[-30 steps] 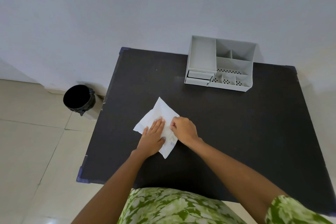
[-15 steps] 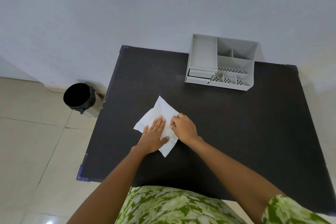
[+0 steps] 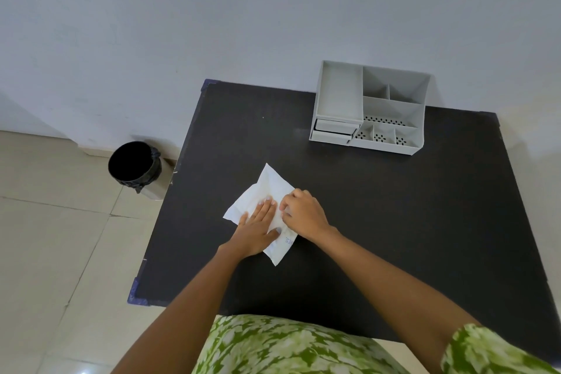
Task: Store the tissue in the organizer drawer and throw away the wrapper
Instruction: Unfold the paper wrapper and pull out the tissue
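Pale wall and tiled floor frame a black table (image 3: 394, 222), where a white tissue pack (image 3: 267, 188) lies flat near the middle. Left hand (image 3: 256, 229) rests open on it, palm down, fingers spread and pressing, gripping nothing. Right hand (image 3: 303, 212), touching the pack just beside the left fingertips, has its fingers curled at the wrapper's edge (whether it actually pinches the wrapper I cannot tell). Beyond the hands, well apart against the wall, stands a grey organizer (image 3: 368, 108) with drawers (image 3: 332, 130) on its left. Off to the left of the hands, on the floor, sits a black bin (image 3: 133, 165).
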